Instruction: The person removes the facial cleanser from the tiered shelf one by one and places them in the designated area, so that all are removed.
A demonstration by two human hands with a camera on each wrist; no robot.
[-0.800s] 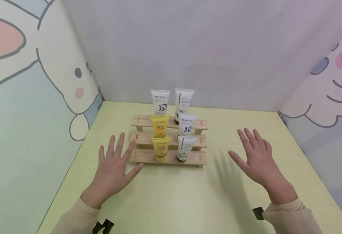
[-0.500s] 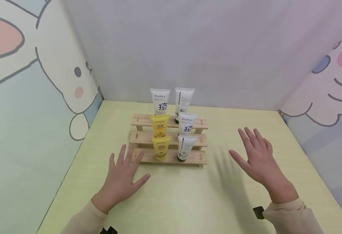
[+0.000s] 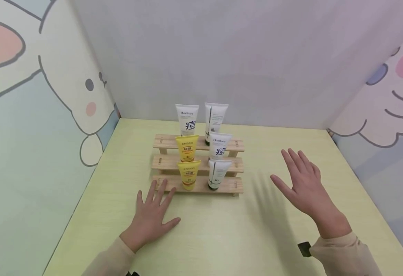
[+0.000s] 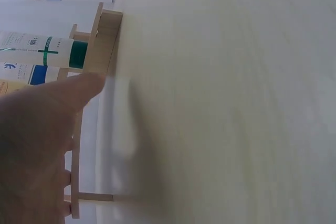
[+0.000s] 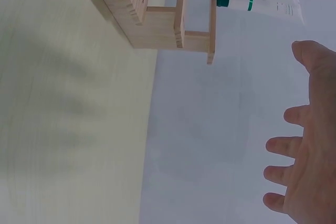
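Note:
My left hand (image 3: 150, 222) is spread flat with straight fingers, its fingertips overlapping the left front end of the wooden three-step rack (image 3: 167, 184) in the head view. Nothing is in its grasp. My right hand (image 3: 305, 188) hovers over the table to the right of the rack, fingers extended and holding nothing. On the lowest step stand a yellow tube (image 3: 189, 175) and a white tube with a dark cap (image 3: 218, 174). The middle step bears another yellow tube (image 3: 187, 148) and a white Hankey tube (image 3: 219, 146). Two taller white tubes (image 3: 187, 119) occupy the top step.
The pale yellow-green table (image 3: 215, 237) carries the rack near its back edge. A grey-white wall (image 3: 256, 69) closes off the back. Cartoon-printed panels (image 3: 60, 96) flank both sides.
My left hand has moved right and toward me, lowering to the front left corner of the rack. The right hand is almost unmoved, and the tubes stay in place.

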